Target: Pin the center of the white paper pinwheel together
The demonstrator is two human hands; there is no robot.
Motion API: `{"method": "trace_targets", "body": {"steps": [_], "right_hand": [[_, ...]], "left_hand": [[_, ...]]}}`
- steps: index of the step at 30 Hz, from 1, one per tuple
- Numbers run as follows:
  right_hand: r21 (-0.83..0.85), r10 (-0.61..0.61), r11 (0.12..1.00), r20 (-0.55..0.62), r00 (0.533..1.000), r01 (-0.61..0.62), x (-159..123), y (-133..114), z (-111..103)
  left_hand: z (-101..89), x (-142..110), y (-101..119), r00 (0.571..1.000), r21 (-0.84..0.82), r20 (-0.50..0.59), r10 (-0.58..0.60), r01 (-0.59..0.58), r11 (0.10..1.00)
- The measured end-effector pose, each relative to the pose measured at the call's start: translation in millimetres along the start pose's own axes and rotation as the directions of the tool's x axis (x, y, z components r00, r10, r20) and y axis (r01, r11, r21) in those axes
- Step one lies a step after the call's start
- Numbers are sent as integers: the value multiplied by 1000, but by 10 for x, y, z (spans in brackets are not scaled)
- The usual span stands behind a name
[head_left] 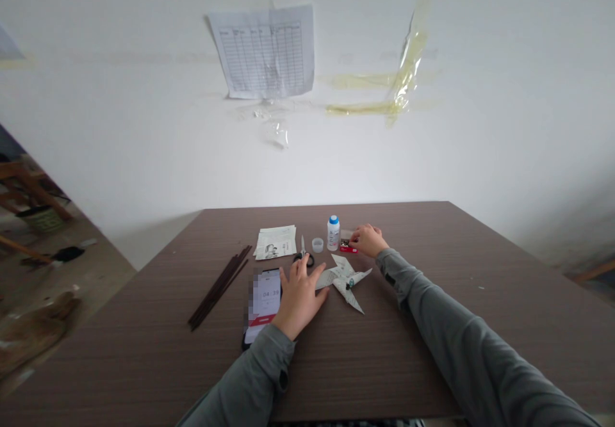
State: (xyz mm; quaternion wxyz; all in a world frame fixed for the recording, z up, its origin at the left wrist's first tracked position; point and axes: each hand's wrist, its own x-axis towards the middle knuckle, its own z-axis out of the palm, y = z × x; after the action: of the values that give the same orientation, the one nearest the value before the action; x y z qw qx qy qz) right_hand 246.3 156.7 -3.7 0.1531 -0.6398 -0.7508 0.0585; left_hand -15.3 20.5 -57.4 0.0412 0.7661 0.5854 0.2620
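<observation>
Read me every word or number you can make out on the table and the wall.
Phone: "04:39", slightly blurred.
White bottle: label too small to read.
Red packet: too small to read.
Printed papers: too small to read.
Wall chart: too small to read.

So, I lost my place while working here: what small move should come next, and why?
Probably lift the small red packet with your right hand, since those fingers already rest on it. Your left hand lies flat beside the paper pinwheel, so it could steady that.
</observation>
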Motion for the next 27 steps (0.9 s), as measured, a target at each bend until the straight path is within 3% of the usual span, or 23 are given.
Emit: {"method": "trace_targets", "body": {"steps": [6, 19, 27], "right_hand": [[96, 7, 995, -56, 998, -2, -17, 34, 26], [297, 61, 955, -228, 972, 10, -82, 226, 122], [393, -18, 912, -258, 966, 122, -260, 267, 154]], "left_hand": [[-117, 1, 105, 997, 76, 78, -28, 22, 997], [-127, 34, 83, 993, 135, 104, -52, 38, 990], [19, 47, -43, 1000, 37, -19, 12, -11, 999]]}}
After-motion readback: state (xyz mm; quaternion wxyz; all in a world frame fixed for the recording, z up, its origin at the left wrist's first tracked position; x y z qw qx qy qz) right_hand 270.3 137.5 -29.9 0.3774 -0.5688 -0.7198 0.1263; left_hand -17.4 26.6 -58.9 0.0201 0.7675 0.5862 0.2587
